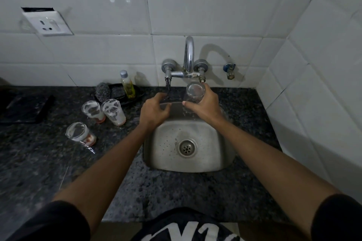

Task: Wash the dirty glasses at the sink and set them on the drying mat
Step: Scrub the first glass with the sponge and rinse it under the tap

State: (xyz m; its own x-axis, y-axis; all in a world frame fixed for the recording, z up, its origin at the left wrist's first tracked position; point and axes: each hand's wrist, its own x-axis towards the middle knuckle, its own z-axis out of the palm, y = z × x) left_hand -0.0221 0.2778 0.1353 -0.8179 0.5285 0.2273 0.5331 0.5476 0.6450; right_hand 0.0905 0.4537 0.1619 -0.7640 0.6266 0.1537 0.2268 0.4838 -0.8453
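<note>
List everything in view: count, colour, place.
soapy glasses: three, clear with foam and red residue, counter left of sink
held glass: one, clear, in right hand below the tap
sink: one, steel, centre of counter
tap: one, chrome, on wall above sink
bottle: one, yellow liquid, on black tray
scrubber: one, grey, same tray
socket: one, white, wall left
left hand: at sink's back rim
right hand: grip on held glass

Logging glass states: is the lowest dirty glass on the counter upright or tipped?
Tipped: the lowest glass leans over on the counter, foamy mouth facing up-left.
</note>
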